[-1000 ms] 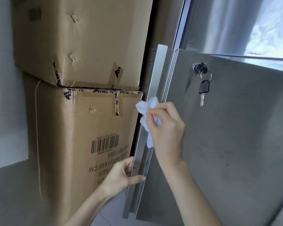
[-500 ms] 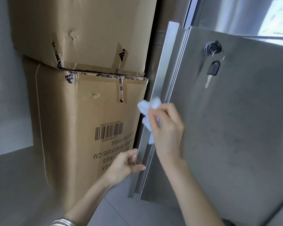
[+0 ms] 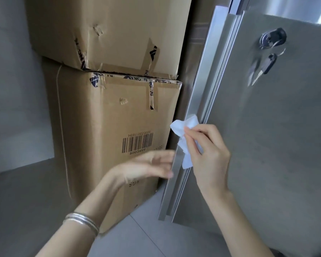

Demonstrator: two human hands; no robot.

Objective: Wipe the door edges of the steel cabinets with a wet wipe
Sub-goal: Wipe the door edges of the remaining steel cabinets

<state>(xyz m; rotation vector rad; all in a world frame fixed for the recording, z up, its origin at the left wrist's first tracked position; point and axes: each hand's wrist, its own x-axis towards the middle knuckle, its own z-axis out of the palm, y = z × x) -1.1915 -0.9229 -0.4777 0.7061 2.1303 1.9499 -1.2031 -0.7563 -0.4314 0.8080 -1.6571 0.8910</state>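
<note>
A steel cabinet door [image 3: 278, 138] stands ajar on the right, its long vertical edge strip [image 3: 198, 97] facing me. My right hand [image 3: 208, 158] is shut on a crumpled white wet wipe [image 3: 185, 130] and presses it against the edge strip about two thirds of the way down. My left hand [image 3: 146, 166] is blurred, fingers spread, just left of the strip, its fingertips near or touching the metal. It holds nothing. A lock [image 3: 272, 38] with a dangling black key [image 3: 267, 65] sits high on the door face.
Two stacked cardboard boxes stand close to the left of the door edge, the lower one [image 3: 109, 138] bearing a barcode, the upper one [image 3: 109, 30] dented. A grey wall [image 3: 11, 80] lies further left. Grey floor tiles [image 3: 130, 242] show below. Silver bangles [image 3: 83, 221] ring my left wrist.
My left hand has let go of the edge strip and opened, now blurred beside it. The right hand with the wipe has slid further down the strip. The view has tilted down.
</note>
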